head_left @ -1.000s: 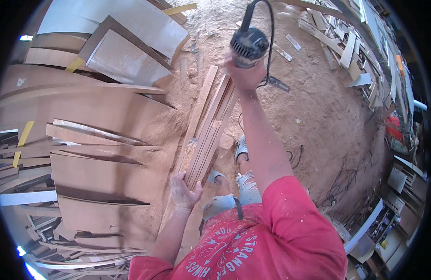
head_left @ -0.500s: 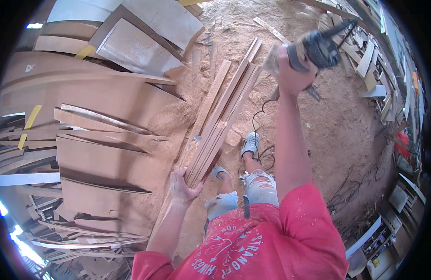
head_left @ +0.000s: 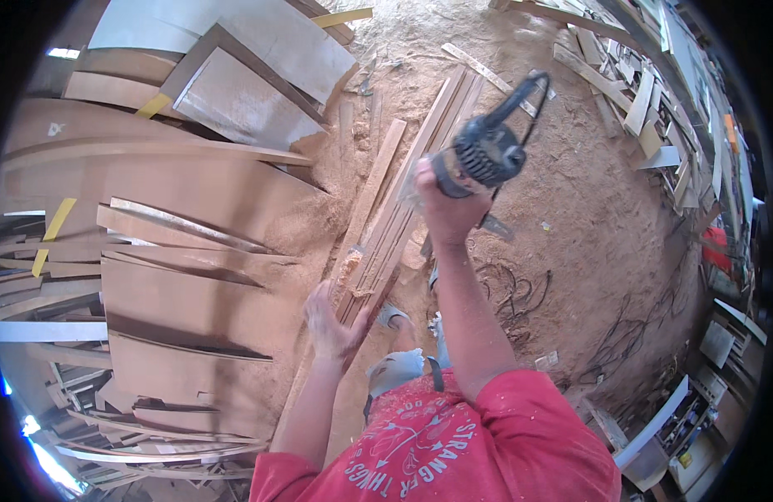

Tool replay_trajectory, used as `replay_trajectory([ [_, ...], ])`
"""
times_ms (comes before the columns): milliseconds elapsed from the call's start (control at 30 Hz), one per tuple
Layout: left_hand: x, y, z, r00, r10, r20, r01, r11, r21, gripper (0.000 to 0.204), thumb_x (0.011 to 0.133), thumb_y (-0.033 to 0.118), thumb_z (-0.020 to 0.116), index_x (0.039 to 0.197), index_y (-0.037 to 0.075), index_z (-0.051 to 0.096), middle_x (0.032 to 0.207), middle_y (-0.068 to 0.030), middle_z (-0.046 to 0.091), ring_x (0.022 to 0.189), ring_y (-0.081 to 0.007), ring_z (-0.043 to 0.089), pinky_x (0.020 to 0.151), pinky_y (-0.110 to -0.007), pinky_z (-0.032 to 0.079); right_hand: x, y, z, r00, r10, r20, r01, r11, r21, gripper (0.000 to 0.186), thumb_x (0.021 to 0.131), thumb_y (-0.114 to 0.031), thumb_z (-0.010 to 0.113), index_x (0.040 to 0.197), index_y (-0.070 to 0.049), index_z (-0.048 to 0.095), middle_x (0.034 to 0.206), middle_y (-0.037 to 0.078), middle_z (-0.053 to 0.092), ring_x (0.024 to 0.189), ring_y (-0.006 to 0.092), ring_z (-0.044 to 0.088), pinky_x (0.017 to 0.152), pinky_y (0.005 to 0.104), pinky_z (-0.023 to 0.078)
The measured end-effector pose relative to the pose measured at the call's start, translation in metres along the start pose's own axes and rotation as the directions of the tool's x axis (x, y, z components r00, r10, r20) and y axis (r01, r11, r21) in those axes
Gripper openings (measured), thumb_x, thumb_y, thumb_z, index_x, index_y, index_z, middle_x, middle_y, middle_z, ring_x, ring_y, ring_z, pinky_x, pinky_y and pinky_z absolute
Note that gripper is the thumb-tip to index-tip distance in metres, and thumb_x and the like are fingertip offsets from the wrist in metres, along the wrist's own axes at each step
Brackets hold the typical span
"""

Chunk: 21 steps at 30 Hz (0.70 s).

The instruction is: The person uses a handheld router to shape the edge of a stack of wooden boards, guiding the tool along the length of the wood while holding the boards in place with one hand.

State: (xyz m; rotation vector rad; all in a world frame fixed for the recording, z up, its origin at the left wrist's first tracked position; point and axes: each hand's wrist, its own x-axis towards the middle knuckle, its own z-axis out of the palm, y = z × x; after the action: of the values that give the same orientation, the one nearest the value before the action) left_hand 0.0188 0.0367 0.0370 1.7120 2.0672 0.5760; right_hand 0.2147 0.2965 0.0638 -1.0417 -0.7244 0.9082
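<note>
In my right hand [head_left: 453, 211] I grip a dusty corded power tool [head_left: 489, 159] with a black, vented motor housing. Blur hides its working end, so its exact kind is unclear. It is held over the right side of a long bundle of wooden strips [head_left: 385, 243], near its upper half; whether it touches the wood I cannot tell. The near end of the bundle lies between the thumb and fingers of my left hand [head_left: 331, 325]. Wood shavings [head_left: 349, 263] lie on the strips just beyond that hand. A separate strip [head_left: 378, 180] runs along the bundle's left side.
Stacks of large brown boards [head_left: 177, 293] fill the left side. Sawdust covers the floor [head_left: 604, 234]. Dark cables [head_left: 512, 293] coil to the right of my legs. Scrap wood [head_left: 641, 100] is piled along the upper right, and a red object [head_left: 715, 248] sits at the far right.
My right hand has brought the power tool left and down, from beyond the bundle's right side to over it. The left hand keeps its hold on the near end.
</note>
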Motion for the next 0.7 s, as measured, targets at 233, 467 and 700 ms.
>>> replay_trajectory([
  [233, -0.058, -0.048, 0.001, 0.992, 0.122, 0.025, -0.124, 0.985, 0.119, 0.093, 0.089, 0.054, 0.089, 0.158, 0.004, 0.051, 0.158, -0.0229, 0.059, 0.149, -0.0481, 0.054, 0.129, -0.064, 0.038, -0.055, 0.028, 0.008, 0.981, -0.187, 0.05, 0.186, 0.834, -0.52, 0.036, 0.082, -0.018, 0.1, 0.108, -0.002, 0.08, 0.094, 0.004, 0.086, 0.085, 0.014, 0.083, 0.08, 0.0333, 0.066],
  [467, -0.055, -0.047, -0.004, 0.998, 0.028, 0.059, -0.033, 0.997, 0.075, 0.076, 0.087, 0.044, 0.09, 0.145, 0.007, 0.058, 0.154, -0.0217, 0.06, 0.147, -0.0465, 0.055, 0.126, -0.063, 0.04, -0.052, 0.044, 0.017, 0.961, -0.263, 0.086, 0.265, 0.784, -0.562, 0.036, 0.081, -0.016, 0.101, 0.108, -0.001, 0.08, 0.093, 0.006, 0.085, 0.084, 0.0158, 0.083, 0.079, 0.0345, 0.067],
  [700, -0.056, -0.049, -0.004, 0.999, 0.033, 0.02, -0.034, 0.997, 0.07, 0.072, 0.086, 0.04, 0.09, 0.143, 0.008, 0.059, 0.154, -0.0211, 0.061, 0.146, -0.0455, 0.057, 0.124, -0.063, 0.042, -0.021, 0.041, 0.029, 0.958, -0.264, 0.112, 0.285, 0.831, -0.477, 0.047, 0.082, -0.018, 0.101, 0.119, -0.002, 0.076, 0.103, 0.004, 0.085, 0.092, 0.0134, 0.082, 0.085, 0.0332, 0.067],
])
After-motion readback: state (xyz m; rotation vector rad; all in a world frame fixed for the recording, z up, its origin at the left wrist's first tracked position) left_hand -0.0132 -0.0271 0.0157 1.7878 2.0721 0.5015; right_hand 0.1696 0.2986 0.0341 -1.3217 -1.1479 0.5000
